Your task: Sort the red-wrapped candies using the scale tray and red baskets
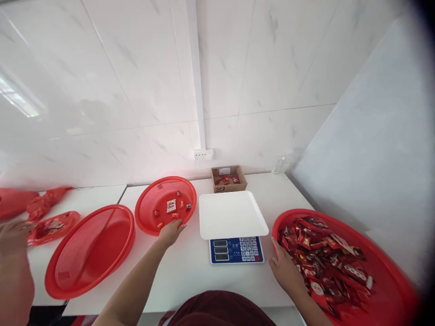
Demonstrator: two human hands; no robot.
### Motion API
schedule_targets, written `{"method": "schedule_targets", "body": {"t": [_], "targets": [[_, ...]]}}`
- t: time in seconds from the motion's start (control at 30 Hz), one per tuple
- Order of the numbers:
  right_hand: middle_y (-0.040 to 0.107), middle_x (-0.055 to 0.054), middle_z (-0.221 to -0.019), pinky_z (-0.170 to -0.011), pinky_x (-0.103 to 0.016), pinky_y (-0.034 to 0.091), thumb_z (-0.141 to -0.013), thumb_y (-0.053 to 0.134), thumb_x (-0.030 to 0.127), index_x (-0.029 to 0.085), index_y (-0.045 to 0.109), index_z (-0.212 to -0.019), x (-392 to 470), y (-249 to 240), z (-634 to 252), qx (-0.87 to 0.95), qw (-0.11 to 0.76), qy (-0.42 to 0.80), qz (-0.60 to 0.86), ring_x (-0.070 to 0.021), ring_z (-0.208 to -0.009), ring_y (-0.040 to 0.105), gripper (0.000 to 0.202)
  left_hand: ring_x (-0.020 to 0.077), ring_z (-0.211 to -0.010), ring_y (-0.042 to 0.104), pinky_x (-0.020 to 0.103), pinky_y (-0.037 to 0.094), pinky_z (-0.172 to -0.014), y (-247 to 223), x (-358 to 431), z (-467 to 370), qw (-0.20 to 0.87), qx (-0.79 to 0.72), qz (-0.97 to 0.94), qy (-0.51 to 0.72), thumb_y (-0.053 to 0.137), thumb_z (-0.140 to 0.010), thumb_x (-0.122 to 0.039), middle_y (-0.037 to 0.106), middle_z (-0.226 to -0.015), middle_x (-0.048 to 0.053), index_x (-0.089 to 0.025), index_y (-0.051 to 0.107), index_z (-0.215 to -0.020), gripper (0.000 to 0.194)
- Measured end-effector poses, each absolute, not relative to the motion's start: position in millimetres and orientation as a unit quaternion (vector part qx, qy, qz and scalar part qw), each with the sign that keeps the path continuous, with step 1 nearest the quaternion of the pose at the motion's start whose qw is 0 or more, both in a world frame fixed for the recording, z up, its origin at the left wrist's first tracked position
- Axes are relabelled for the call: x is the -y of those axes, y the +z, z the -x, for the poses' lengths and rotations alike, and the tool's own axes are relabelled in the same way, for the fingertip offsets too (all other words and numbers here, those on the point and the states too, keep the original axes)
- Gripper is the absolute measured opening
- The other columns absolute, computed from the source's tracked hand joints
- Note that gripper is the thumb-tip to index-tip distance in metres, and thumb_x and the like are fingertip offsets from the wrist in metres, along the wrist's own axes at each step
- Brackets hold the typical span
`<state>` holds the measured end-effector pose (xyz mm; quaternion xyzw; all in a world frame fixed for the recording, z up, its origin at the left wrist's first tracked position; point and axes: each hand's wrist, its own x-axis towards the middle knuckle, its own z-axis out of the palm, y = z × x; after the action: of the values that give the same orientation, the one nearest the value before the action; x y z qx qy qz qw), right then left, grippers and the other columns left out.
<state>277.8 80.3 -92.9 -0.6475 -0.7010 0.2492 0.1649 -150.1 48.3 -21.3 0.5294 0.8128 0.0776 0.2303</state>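
Maroon clothing (pixel 217 310): showing nearest, in front of the scale (pixel 233 215), being cut off at the bottom edge.
Right hand (pixel 287 271): clamping the rim of the large basket (pixel 390 276), just right of the scale, hiding some of its own fingers.
Wrapped packets (pixel 326 267): heaping up in that basket, overlapping, gleaming red and dark brown, bearing print mostly too small to read.
Deep basket (pixel 112 246): standing well left of the scale.
Left hand (pixel 171 233): closing on the near rim of the small basket (pixel 154 194), left of the scale, covering part of it.
Small wrapped pieces (pixel 181 203): lying scattered there around a white-and-red square (pixel 171 206).
Other person's hand (pixel 13 233): blurring far left of the scale, near a red bag (pixel 56 226); cannot tell whether gripping.
Cardboard box (pixel 234 187): standing just behind the scale, holding red items, indistinct.
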Motion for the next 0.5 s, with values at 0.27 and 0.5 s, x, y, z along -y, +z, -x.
{"method": "schedule_targets", "body": {"t": [0.27,0.5], "targets": [[0.042,-0.013,-0.142,-0.108,-0.033,0.029,-0.085,0.038,0.039,0.012,0.029,-0.141,-88,-60,-286,0.589,0.249,0.347,0.685,-0.0193,-0.130,0.039,0.063,0.0314,-0.091,0.064,0.047,0.049,-0.080,-41,-57,182,0.055,-0.816,-0.571,0.069,0.038,-0.085,-0.040,0.068,-0.100,0.016,-0.016,0.060,-0.110,0.041],[0.035,-0.013,-0.145,-0.106,-0.045,0.025,-0.078,0.055,0.034,0.022,0.034,-0.139,-86,-77,-344,0.567,0.043,0.332,0.752,-0.0268,-0.133,0.031,0.066,0.0353,-0.127,0.039,0.055,0.034,-0.102,-41,-62,134,-0.051,-0.762,-0.599,0.241,0.037,-0.085,-0.038,0.050,-0.129,0.023,-0.008,0.048,-0.125,0.051]]}}
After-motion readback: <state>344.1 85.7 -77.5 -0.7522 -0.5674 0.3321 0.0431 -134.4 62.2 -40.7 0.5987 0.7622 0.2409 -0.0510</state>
